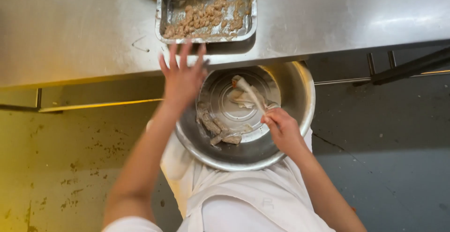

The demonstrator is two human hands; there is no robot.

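Left hand [182,75] spread open, empty, over bowl [300,91] rim near tray [161,11]; right hand [281,128] pinching pale strip [251,93] inside bowl.

**Stainless-steel counter and its load**

A brushed stainless-steel counter [84,25] spans the upper part of the view, its front edge running from left to right. Directly on it, close to that edge, rests a rectangular metal tray [161,14] holding pale, coated lumps of food [201,16] gathered along its near side. Below the counter, horizontal metal rails [98,104] show above a stained floor [61,166].
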